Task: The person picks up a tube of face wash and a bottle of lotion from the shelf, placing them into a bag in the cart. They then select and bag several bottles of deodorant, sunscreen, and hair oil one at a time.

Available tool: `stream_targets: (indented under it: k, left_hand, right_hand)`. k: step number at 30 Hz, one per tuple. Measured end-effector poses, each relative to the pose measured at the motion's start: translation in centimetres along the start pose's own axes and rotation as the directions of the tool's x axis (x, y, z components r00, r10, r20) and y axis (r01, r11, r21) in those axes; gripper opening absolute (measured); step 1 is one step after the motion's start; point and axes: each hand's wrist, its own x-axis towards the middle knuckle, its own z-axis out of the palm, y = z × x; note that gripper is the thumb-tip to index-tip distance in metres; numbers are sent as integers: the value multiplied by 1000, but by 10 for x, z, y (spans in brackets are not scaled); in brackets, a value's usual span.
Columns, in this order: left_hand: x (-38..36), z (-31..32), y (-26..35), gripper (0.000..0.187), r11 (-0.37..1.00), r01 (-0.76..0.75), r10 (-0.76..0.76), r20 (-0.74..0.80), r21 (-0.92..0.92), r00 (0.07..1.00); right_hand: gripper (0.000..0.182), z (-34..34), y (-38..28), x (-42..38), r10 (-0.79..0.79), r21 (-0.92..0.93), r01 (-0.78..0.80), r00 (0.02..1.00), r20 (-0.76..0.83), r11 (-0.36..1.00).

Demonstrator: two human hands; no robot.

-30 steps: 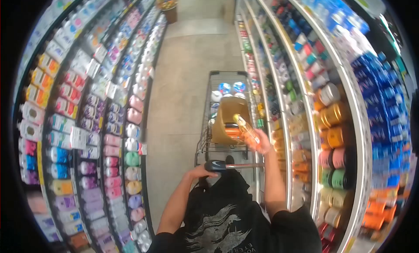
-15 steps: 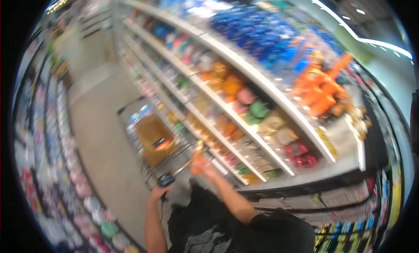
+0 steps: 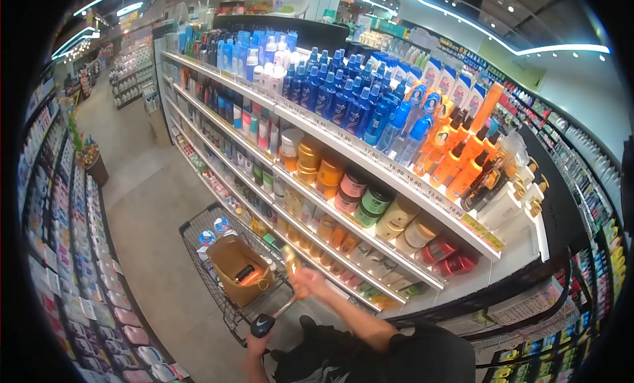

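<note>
My left hand (image 3: 256, 345), at the bottom centre, is wrapped round the grip of a black handheld barcode scanner (image 3: 262, 325). Beyond it, my right hand (image 3: 309, 282) is closed round a small golden-orange bottle (image 3: 290, 259), held upright with its top toward the shelves; its label is too blurred to read. Both hands are by the handle end of a wire shopping cart (image 3: 198, 254). Inside the cart stands an open cardboard box (image 3: 228, 251) with an orange and black item (image 3: 249, 275) in it. Blue and white packages (image 3: 214, 231) lie beside the box.
A tiered shelf (image 3: 343, 138) runs along my right, with blue spray bottles (image 3: 343, 102), orange bottles (image 3: 456, 161) and round jars (image 3: 373, 204). Packed shelves (image 3: 79, 270) line the left. The grey aisle floor (image 3: 142, 204) stretches ahead to a potted plant (image 3: 92, 161).
The view has sharpened and tilted up, so the shelves and cart sit lower in it. Both hands also appear lower, still holding the scanner and the bottle.
</note>
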Motion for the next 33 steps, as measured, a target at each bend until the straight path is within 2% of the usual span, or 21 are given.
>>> stream_targets:
  k: [2, 3, 4, 5, 6, 7, 9, 11, 12, 14, 15, 17, 19, 21, 22, 23, 25, 26, 27, 29, 33]
  left_hand:
    - [-5, 5, 1, 28, 998, -19, 19, -13, -56, 1000]
    - [-5, 4, 1, 28, 999, -10, 9, -9, -50, 1000]
    - [-7, 5, 0, 27, 999, 19, -20, -16, -29, 1000]
    - [-9, 5, -2, 27, 999, 46, -46, -23, -8, 999]
    - [-11, 6, -4, 27, 999, 51, -51, -18, -5, 999]
    - [-12, 7, -5, 27, 998, 67, -67, -13, 17, 998]
    - [-15, 9, 7, 28, 997, 74, -74, -8, 38, 997]
    - [-30, 14, 35, 28, 996, 80, -78, 24, -50, 997]
    - [-31, 15, 36, 28, 996, 76, -75, 23, -47, 997]
    - [-32, 14, 34, 28, 995, 91, -90, 24, -30, 996]
    - [-31, 13, 30, 28, 996, 86, -86, 24, -31, 996]
    - [-28, 13, 24, 28, 999, 23, -23, 14, -37, 1000]
    - [-30, 14, 28, 26, 999, 33, -33, 0, -29, 999]
    - [-33, 15, 26, 25, 999, 51, -51, -10, -16, 999]
    - [-31, 15, 23, 24, 999, 40, -41, -12, -16, 999]
    - [-29, 14, 21, 22, 999, 29, -29, -13, -14, 999]
    - [-25, 13, 11, 21, 1000, 29, -29, -14, -5, 999]
    - [-23, 13, 7, 20, 1000, 28, -28, -14, 1, 1000]
    - [-25, 13, 9, 20, 1000, 29, -29, -10, 6, 1000]
    - [-26, 13, 12, 20, 999, 41, -42, -26, -16, 999]
    - [-30, 15, 24, 21, 999, 51, -50, -14, 8, 999]
  right_hand:
    - [27, -19, -105, -26, -75, -60, 71, 995, -70, 996]
    - [28, -42, -123, -19, -434, -198, 409, 894, -107, 891]
    - [31, -50, -170, -38, -488, -204, 452, 852, -188, 868]
    - [39, -49, -219, -54, -616, -162, 596, 739, -272, 787]
    - [45, -52, -264, -71, -748, -338, 667, 576, -331, 664]
    - [57, -55, -303, -88, -819, -370, 737, 448, -359, 566]
    - [53, -91, -345, -102, -886, -634, 659, 111, -450, 405]
    - [51, -83, -400, -120, -886, -747, 598, -128, -447, 291]
    - [51, -90, -415, -122, -884, -746, 599, -131, -449, 290]
    - [60, -105, -435, -126, -869, -844, 348, -135, -477, 409]
    - [60, -110, -441, -125, -869, -844, 350, -139, -475, 406]
    - [61, -118, -446, -115, -918, -922, -47, -121, -378, 385]
    - [59, -122, -445, -104, -926, -926, -77, -120, -359, 369]
    - [60, -128, -441, -97, -920, -899, -201, -37, -390, 389]
    - [60, -136, -438, -89, -942, -907, -255, -55, -332, 335]
    - [60, -141, -434, -85, -941, -907, -256, -54, -333, 335]
    - [62, -138, -430, -80, -925, -912, -179, 26, -379, 368]
    - [64, -141, -429, -77, -918, -886, -285, 48, -394, 366]
    - [64, -142, -428, -76, -916, -883, -290, 46, -398, 369]
    - [67, -143, -426, -73, -885, -847, -383, 132, -446, 369]
    - [68, -146, -422, -67, -883, -851, -380, 152, -444, 362]
